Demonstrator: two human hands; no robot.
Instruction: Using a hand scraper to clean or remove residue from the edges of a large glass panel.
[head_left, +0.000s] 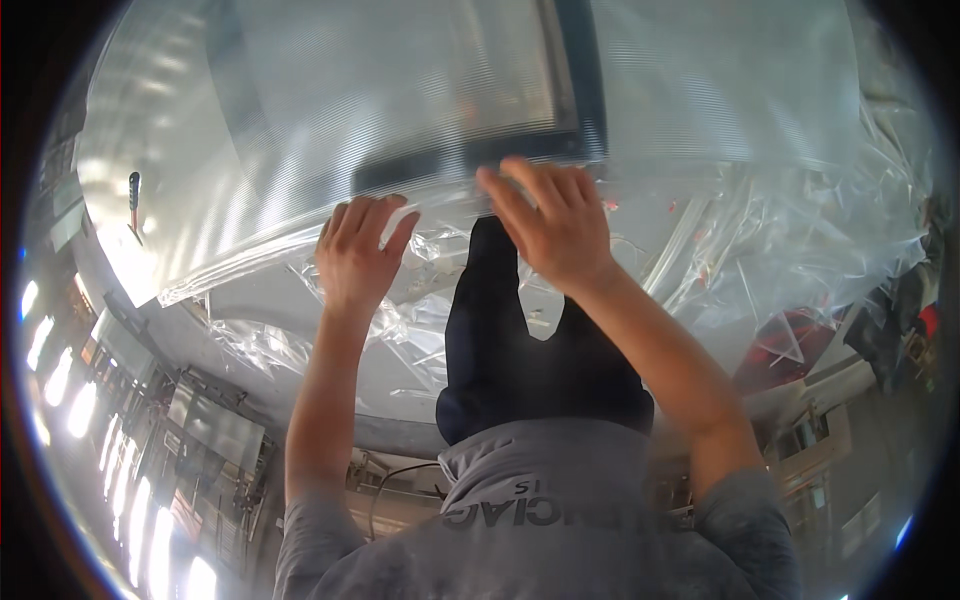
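The clear ribbed sheet (720, 100) lies just far of the loosely open left hand (358, 250) and right hand (560, 225) — its near edge running left to right.

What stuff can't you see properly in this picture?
All in the head view:
Dark frame: far end cut off by the top edge.
Dark-handled tool: too small to tell its kind.
Right hand: blur hides whether it touches the ribbed sheet.
Left hand: same blur.
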